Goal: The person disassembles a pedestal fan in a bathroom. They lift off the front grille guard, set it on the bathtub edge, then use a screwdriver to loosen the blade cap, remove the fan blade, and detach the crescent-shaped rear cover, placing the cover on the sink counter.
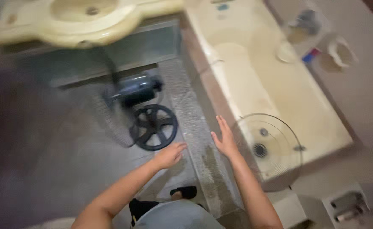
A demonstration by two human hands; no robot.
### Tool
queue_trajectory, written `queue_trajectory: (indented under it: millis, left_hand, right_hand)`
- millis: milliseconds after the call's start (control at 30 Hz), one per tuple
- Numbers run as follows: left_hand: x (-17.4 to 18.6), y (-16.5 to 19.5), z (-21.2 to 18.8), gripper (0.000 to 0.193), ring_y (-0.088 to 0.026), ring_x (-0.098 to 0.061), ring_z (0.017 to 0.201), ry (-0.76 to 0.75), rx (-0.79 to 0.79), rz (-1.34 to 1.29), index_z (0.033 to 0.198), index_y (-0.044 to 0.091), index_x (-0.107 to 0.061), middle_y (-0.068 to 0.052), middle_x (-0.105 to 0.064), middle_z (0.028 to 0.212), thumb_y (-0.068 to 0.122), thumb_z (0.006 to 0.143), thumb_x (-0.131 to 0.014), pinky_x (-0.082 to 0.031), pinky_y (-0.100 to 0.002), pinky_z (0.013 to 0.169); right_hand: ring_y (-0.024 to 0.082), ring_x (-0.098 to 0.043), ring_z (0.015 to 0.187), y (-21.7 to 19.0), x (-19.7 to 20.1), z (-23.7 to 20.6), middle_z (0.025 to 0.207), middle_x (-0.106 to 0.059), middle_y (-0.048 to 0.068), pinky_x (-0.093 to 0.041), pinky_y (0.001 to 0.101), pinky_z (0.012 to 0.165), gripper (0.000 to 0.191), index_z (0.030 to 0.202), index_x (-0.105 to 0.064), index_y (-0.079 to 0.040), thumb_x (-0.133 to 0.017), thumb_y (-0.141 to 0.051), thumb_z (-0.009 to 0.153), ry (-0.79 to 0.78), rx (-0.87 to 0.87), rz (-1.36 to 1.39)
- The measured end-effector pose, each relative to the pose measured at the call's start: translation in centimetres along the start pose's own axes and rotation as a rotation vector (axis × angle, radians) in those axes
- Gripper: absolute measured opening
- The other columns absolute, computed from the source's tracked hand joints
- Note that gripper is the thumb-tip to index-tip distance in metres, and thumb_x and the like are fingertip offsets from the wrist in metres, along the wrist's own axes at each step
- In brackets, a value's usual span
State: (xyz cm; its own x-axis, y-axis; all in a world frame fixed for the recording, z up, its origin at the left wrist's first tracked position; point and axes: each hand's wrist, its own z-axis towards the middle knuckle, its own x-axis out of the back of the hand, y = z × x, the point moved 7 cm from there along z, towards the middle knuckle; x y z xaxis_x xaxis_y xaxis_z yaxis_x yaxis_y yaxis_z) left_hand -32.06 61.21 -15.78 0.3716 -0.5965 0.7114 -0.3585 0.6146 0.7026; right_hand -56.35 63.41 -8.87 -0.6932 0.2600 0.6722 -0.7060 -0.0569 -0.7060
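Observation:
A dark electric fan lies on the bathroom floor, its motor housing (pixel 139 90) toward the sink and its round black base (pixel 154 127) nearer me. My left hand (pixel 169 155) reaches forward just below the black base, fingers apart, holding nothing. My right hand (pixel 224 140) is raised open over the speckled bathtub ledge (pixel 195 127), palm down, empty. Right of that hand a round clear wire fan guard (pixel 267 145) lies in the end of the cream bathtub (pixel 305 110), over the drain.
A cream sink (pixel 84 19) on a counter sits at the top left. Small items, a blue and red thing (pixel 311 55) and a white cup-like holder (pixel 342 53), stand on the far tub ledge. My dark-sandalled foot (pixel 184 192) is on the floor. A white box-like fixture (pixel 347 205) is at the bottom right.

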Motion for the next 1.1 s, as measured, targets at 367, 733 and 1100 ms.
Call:
queue_trajectory:
  millis: [367, 733, 1100]
  left_hand:
    - [18.1, -13.1, -31.7, 0.035, -0.037, -0.056, 0.128, 0.314, 0.396, 0.172, 0.125, 0.009, -0.068, -0.016, -0.058, 0.141, 0.018, 0.092, -0.065, -0.045, -0.046, 0.108]
    - [35.5, -13.7, -49.3, 0.032, -0.034, -0.059, 0.128, 0.825, 0.421, 0.096, 0.129, 0.011, -0.067, -0.010, -0.059, 0.143, 0.021, 0.099, -0.062, -0.050, -0.042, 0.104]
    - [48.1, -30.6, -49.7, 0.036, -0.030, -0.060, 0.128, 0.872, 0.565, -0.002, 0.131, 0.012, -0.065, -0.008, -0.059, 0.143, 0.024, 0.098, -0.060, -0.052, -0.039, 0.102]
  right_hand:
    - [0.036, -0.053, 0.139, -29.5, -18.9, 0.6, 0.154, -0.051, 0.016, -0.048, 0.0404, 0.109, 0.051, 0.144, -0.055, -0.006, -0.064, -0.004, 0.094, -0.032, 0.422, 0.225]
    - [0.034, -0.057, 0.127, -50.3, -37.1, 1.9, 0.146, -0.055, 0.016, -0.046, 0.0429, 0.109, 0.040, 0.130, -0.066, -0.005, -0.066, -0.004, 0.090, -0.203, 0.617, 0.254]
    - [0.036, -0.055, 0.128, -54.2, -54.0, 21.1, 0.147, -0.053, 0.016, -0.044, 0.0453, 0.110, 0.039, 0.129, -0.066, -0.010, -0.069, -0.008, 0.089, -0.241, 0.596, 0.264]
